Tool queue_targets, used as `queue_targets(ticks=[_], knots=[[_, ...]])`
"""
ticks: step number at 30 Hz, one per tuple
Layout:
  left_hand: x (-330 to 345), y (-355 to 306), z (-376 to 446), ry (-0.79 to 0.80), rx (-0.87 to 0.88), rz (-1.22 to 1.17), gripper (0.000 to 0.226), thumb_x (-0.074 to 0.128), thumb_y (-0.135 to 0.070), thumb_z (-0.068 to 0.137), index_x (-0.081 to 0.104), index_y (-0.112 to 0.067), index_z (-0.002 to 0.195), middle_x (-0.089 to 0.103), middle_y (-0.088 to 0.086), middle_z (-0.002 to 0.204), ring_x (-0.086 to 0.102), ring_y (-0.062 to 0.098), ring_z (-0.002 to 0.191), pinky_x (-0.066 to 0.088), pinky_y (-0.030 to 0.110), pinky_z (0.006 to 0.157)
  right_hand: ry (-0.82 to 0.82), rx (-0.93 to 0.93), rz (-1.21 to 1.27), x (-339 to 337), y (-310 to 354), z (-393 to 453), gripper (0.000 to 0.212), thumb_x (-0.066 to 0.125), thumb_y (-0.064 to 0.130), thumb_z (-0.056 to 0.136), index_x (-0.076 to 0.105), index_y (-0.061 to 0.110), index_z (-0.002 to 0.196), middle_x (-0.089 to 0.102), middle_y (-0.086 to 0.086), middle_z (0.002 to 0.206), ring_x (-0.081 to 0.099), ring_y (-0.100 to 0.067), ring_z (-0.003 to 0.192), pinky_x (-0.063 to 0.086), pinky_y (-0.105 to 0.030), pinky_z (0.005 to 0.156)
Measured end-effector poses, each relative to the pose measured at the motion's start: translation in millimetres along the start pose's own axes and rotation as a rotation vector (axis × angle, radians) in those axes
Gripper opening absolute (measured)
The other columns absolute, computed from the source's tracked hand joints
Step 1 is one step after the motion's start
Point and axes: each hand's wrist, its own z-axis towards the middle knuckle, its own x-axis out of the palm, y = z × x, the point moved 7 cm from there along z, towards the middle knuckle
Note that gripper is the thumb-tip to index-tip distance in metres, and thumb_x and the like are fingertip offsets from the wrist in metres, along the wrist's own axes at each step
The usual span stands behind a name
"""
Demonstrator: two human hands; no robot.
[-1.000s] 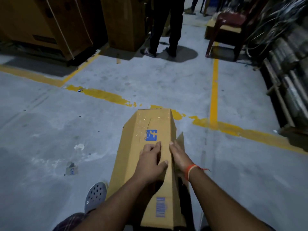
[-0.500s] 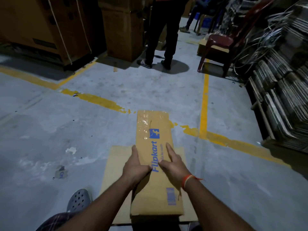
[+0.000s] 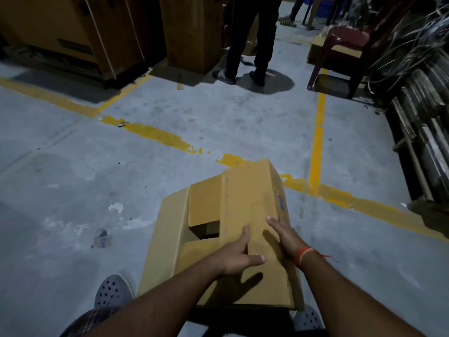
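Observation:
A brown cardboard box (image 3: 243, 195) lies on the grey concrete floor in front of me, tilted, with a flap folded over its top and a dark gap (image 3: 205, 230) showing inside. My left hand (image 3: 239, 255) rests on the near part of the top flap with fingers spread and thumb out. My right hand (image 3: 283, 233), with an orange thread at the wrist, presses flat along the box's right edge. A blue logo shows on the box's right side.
Yellow floor lines (image 3: 317, 142) cross ahead. A person's legs (image 3: 245, 37) stand beyond, by tall cardboard cartons (image 3: 73, 32). A maroon plastic chair (image 3: 345, 42) and stacked flattened cartons (image 3: 425, 117) line the right. A small scrap (image 3: 102, 238) lies left. My grey sandals (image 3: 113, 291) flank the box.
The box has turned: the taped, logo-printed face that was on top now faces right, and a plain flap side with a gap faces up. Both hands have shifted onto its near right part.

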Motion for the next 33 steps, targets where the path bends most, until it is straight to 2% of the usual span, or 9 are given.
queue_targets(ticks=[3,5,12,17,22,25,28,30,33], knots=[[-1.2,24.5,10.0,-0.008,-0.097,0.118,0.107,0.064,-0.052,0.094,-0.016,-0.028,0.161,0.027,0.006,0.167,0.029,0.024,0.150,0.028,0.039,0.122,-0.022,0.001,-0.352,-8.1,12.1,-23.8,0.112,0.073,0.043,0.081,-0.008,0.041,0.159,0.012,-0.010,0.166,0.030,-0.037,0.147,0.035,-0.047,0.115],[-17.2,33.3,14.6,-0.108,-0.122,0.232,0.100,0.061,-0.051,0.096,-0.009,-0.023,0.163,0.017,0.012,0.169,0.021,0.029,0.154,0.024,0.041,0.123,-0.007,0.032,-0.500,-14.7,1.6,-25.7,0.108,0.058,0.012,0.083,-0.014,0.044,0.157,0.007,-0.015,0.166,0.033,-0.040,0.144,0.041,-0.041,0.107],[-77.4,79.5,23.9,-0.318,-0.364,0.400,0.096,0.055,-0.064,0.094,0.004,-0.024,0.164,0.003,0.017,0.169,0.014,0.046,0.152,0.028,0.052,0.120,-0.029,0.125,-0.619,-55.9,-24.0,3.6,0.102,0.048,0.008,0.086,-0.014,0.047,0.156,0.035,-0.028,0.149,0.052,-0.042,0.123,0.047,-0.040,0.103],[-92.7,98.6,35.6,-0.315,-0.411,0.356,0.094,0.056,-0.058,0.096,0.004,-0.018,0.164,0.003,0.023,0.168,0.018,0.046,0.151,0.027,0.050,0.121,0.049,0.316,-0.643,-67.0,-59.8,15.2,0.109,0.059,0.013,0.081,-0.013,0.047,0.156,0.003,-0.027,0.162,0.028,-0.050,0.143,0.037,-0.048,0.114],[-103.5,119.7,48.2,-0.302,-0.439,0.335,0.092,0.060,-0.054,0.096,0.010,-0.016,0.163,0.012,0.024,0.165,0.029,0.044,0.147,0.034,0.049,0.118,0.188,0.319,-0.565,-33.5,-77.0,41.7,0.126,0.075,0.022,0.067,-0.011,0.052,0.154,0.001,-0.021,0.165,0.025,-0.048,0.146,0.037,-0.051,0.114],[-114.1,136.6,43.7,-0.316,-0.487,0.314,0.084,0.061,-0.046,0.098,0.018,-0.013,0.162,0.023,0.024,0.161,0.034,0.040,0.146,0.034,0.043,0.116,0.074,0.144,-0.832,-2.5,-56.3,55.3,0.103,0.066,0.020,0.078,0.005,0.038,0.159,-0.005,-0.017,0.166,0.016,-0.042,0.150,0.032,-0.050,0.119],[-127.6,144.0,38.1,-0.375,-0.488,0.408,0.057,0.061,-0.043,0.098,0.046,-0.012,0.144,0.052,0.016,0.137,0.053,0.032,0.125,0.046,0.040,0.106,-0.128,-0.344,-1.029,53.7,13.5,51.5,0.069,0.059,0.018,0.084,0.038,0.025,0.149,0.021,-0.014,0.162,0.020,-0.034,0.149,0.031,-0.044,0.118],[-135.5,132.2,37.7,-0.436,-0.450,0.485,0.050,0.059,-0.042,0.098,0.053,-0.011,0.138,0.061,0.013,0.133,0.058,0.028,0.120,0.049,0.038,0.102,-0.022,-0.618,-1.048,107.5,54.8,39.5,0.055,0.056,0.022,0.088,0.047,0.026,0.141,0.040,-0.008,0.151,0.029,-0.032,0.146,0.030,-0.043,0.116],[-137.0,97.0,41.8,-0.469,-0.314,0.523,0.054,0.057,-0.037,0.100,0.050,-0.015,0.148,0.060,0.009,0.142,0.056,0.027,0.129,0.044,0.034,0.106,0.227,-0.676,-1.312,168.0,54.3,30.9,0.046,0.043,0.040,0.100,0.050,0.023,0.142,0.037,-0.010,0.156,0.014,-0.031,0.152,0.014,-0.051,0.121]])
